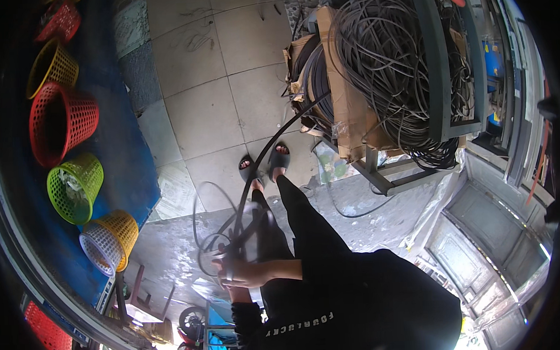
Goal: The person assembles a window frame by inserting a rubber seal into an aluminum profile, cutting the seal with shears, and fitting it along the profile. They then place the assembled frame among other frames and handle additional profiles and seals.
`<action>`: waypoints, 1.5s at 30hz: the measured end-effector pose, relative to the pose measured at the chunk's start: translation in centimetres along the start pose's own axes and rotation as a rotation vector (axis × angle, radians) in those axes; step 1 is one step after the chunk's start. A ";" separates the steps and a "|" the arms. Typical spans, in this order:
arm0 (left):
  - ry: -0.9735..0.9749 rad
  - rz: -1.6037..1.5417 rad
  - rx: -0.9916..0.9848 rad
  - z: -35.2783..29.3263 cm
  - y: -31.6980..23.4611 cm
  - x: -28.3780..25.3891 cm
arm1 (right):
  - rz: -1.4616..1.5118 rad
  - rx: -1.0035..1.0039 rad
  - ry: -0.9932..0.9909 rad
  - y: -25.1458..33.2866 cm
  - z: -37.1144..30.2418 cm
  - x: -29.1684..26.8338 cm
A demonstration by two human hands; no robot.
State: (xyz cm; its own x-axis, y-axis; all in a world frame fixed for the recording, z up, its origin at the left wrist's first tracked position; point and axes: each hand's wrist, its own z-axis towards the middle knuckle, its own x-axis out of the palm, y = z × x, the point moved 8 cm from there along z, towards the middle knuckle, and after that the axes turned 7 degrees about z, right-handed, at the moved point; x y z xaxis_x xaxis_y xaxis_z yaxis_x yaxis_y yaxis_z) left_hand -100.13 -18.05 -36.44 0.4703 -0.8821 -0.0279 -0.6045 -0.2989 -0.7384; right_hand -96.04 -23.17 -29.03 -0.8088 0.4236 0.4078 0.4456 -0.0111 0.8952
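A long black strip, looking like flat rubber or plastic band, runs from a box at the right down to my hands. Blurred loops of it stand out around the hands, in front of my legs. My right hand, with a ring on one finger, reaches across from the right and is closed on the gathered strip. Just below it, the wrist of my left hand shows. Most of the left hand lies behind the right one and is smeared by motion, so its fingers cannot be made out.
Tangled black strips heap over a torn cardboard box on a grey metal frame. Along the left, a blue surface bears plastic baskets, among them a red basket and a green basket. Tiled floor lies ahead.
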 end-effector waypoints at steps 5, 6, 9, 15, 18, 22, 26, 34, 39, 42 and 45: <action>-0.079 0.459 0.242 2.3 -2.8 -2.7 | 0.965 -0.120 -0.202 -3.8 -6.1 -6.7; -0.306 -0.088 -0.237 2.2 0.8 -5.5 | 1.386 -0.418 -0.208 -3.9 -6.3 -10.0; -0.460 0.033 -0.218 -1.1 0.1 -9.2 | 1.896 -0.378 -0.514 -10.3 -10.9 -17.9; -0.837 0.246 -0.079 -7.8 -1.9 -18.1 | 0.878 -0.201 -1.533 -18.1 -20.6 -44.4; -0.979 0.365 -0.116 -10.1 -2.2 -20.5 | 0.903 -0.376 -2.071 -15.9 -23.1 -51.1; -0.885 0.547 -0.025 -9.9 -2.1 -20.1 | 0.223 -0.199 -1.630 -5.1 -3.8 -43.6; -0.883 0.559 0.006 -9.1 -0.7 -20.9 | 0.445 -0.255 -0.904 0.6 16.6 -13.8; -0.814 0.198 -0.167 -16.2 4.5 -22.8 | 0.176 0.050 -0.043 0.5 12.1 15.1; -0.747 0.034 -0.120 -17.2 6.5 -21.3 | 0.381 0.099 0.020 10.7 6.0 12.6; -0.689 -0.052 -0.024 -16.1 5.5 -20.6 | 0.035 0.153 0.202 15.1 2.2 14.1; -0.620 -0.116 0.165 -15.2 3.2 -20.1 | 0.412 0.157 0.127 14.4 -0.5 12.2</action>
State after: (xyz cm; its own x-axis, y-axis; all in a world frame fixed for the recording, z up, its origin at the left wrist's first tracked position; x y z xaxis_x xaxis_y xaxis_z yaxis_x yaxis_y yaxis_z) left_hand -121.36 -6.80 -28.00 0.8401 -0.4589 -0.2892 -0.4441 -0.2761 -0.8524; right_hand -99.63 -18.61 -11.05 -0.5886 0.2980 0.7515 0.7845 -0.0140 0.6200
